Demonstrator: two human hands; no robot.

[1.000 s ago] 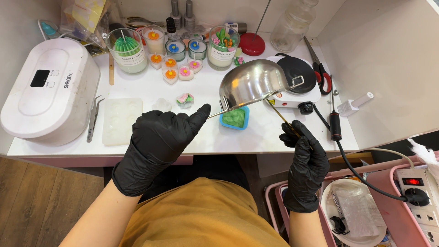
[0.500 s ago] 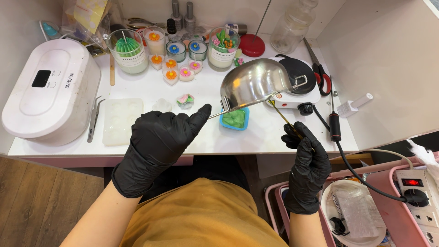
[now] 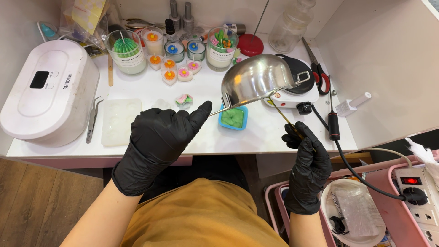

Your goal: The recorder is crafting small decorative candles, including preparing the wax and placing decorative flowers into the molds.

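Change: almost nothing had moved since the earlier frames; the steel pot stayed tilted over the mould, and both hands kept their places.
Left hand: the left hand (image 3: pixel 157 137), in a black glove, was closed around the thin handle of the steel pot (image 3: pixel 255 81), with the thumb stretched along it toward 2 o'clock.
Steel pot: it was held in the air, tipped far over so that its outside faced the camera, just above the blue mould.
Right hand: the right hand (image 3: pixel 308 160), also gloved in black, gripped a thin stick (image 3: pixel 280 113) that pointed toward 11 o'clock, its tip under the rim of the pot.
Blue mould: the blue mould (image 3: pixel 232 118) with green wax stood on the white table (image 3: pixel 270 135), below the pot and between the two hands.
Hot plate: a small electric hot plate (image 3: pixel 299 87) stood at 3 o'clock of the pot, partly hidden behind it.
Around: a white clear mould tray (image 3: pixel 119 121) lay at 9 o'clock of the left hand, and flower candles in glasses (image 3: pixel 173 61) stood at 12 o'clock.
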